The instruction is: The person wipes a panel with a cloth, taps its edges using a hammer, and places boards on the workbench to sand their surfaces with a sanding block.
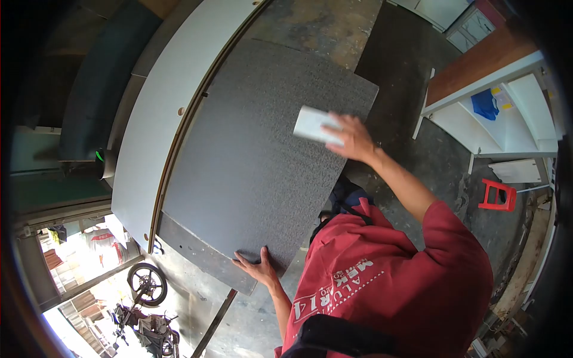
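Note:
A large dark grey speckled sheet lies on a worn board in front of me. In my right hand is a white flat rectangular piece, held against or just over the sheet near its right edge. Hand and piece are slightly blurred, so I cannot tell its exact kind or whether it touches. My left hand rests at the sheet's near left corner, fingers spread and holding nothing.
Along the sheet's far side runs a long white panel with round holes. A white and brown cabinet stands at right, with a red stool nearby. A motorcycle is at lower left, by the bright doorway.

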Demonstrator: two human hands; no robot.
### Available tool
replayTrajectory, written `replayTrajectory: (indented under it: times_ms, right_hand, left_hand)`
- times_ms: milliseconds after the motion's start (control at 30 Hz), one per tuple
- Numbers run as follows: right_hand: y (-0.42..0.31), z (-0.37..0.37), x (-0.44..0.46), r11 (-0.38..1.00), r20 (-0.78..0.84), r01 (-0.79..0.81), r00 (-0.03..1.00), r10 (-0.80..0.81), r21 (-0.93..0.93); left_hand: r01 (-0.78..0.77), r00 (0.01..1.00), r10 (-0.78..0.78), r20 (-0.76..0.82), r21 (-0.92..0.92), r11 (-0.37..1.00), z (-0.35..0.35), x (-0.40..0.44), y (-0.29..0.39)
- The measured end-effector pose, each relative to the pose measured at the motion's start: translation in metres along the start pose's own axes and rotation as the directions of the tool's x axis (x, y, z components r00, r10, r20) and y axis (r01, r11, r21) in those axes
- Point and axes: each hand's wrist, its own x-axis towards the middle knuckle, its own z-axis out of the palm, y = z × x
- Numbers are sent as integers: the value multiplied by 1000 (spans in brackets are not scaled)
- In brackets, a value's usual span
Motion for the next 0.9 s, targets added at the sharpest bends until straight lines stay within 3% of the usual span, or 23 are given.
replayTrajectory:
  times_ms: [33, 67, 100, 167, 233, 300, 367, 433, 500, 600, 700, 833, 900]
  right_hand:
    - [23, 3, 16, 993, -25, -100, 995, 99, -64]
    - [49, 7, 39, 935, -82, -330, 943, 321, -133]
    - [70, 13, 61, 831, -273, -499, 858, 435, -247]
    - [94, 37, 101, 790, -331, -576, 802, 496, -210]
    - [63, 52, 136, 963, -78, -258, 965, 252, -79]
    - [39, 82, 165, 982, -16, 141, 990, -140, 124]
    - [45, 109, 214, 998, 2, 60, 998, -60, -11]
    - [71, 136, 278, 964, -70, -265, 962, 263, -24]
    - [79, 155, 334, 905, -70, -420, 907, 415, -72]
    - [42, 182, 355, 963, -33, -243, 970, 241, -117]
    - [-31, 195, 331, 998, 38, -56, 998, 57, -25]
    - [-143, 202, 279, 990, 55, 140, 988, -141, 18]
    - [-204, 203, 260, 979, 171, 168, 968, -186, 114]
  left_hand:
    - [5, 1000, -5, 6, 3, 1000, -1, -1, 0]
    - [16, 1000, -16, -1, 9, 1000, -2, -3, -1]
    - [16, 1000, -16, 9, 9, 1000, -2, -4, -1]
    - [16, 1000, -16, -3, 14, 1000, -2, -1, -3]
    - [6, 999, -8, 34, 64, 998, 0, 0, -7]
    - [23, 999, -25, 32, 48, 999, -2, -2, -3]
    - [37, 997, -39, 64, 28, 999, -3, 0, -2]
    - [63, 996, -65, 65, 39, 997, -5, 4, 1]
    - [58, 995, -58, 77, 2, 998, -4, 2, 2]
    - [103, 991, -100, 87, -29, 994, -5, 4, 9]
    - [142, 986, -141, 89, -4, 990, -8, 4, 19]
    - [162, 986, -162, 25, 6, 987, -9, 5, 20]
    - [116, 993, -116, 28, 10, 993, -9, 5, 18]
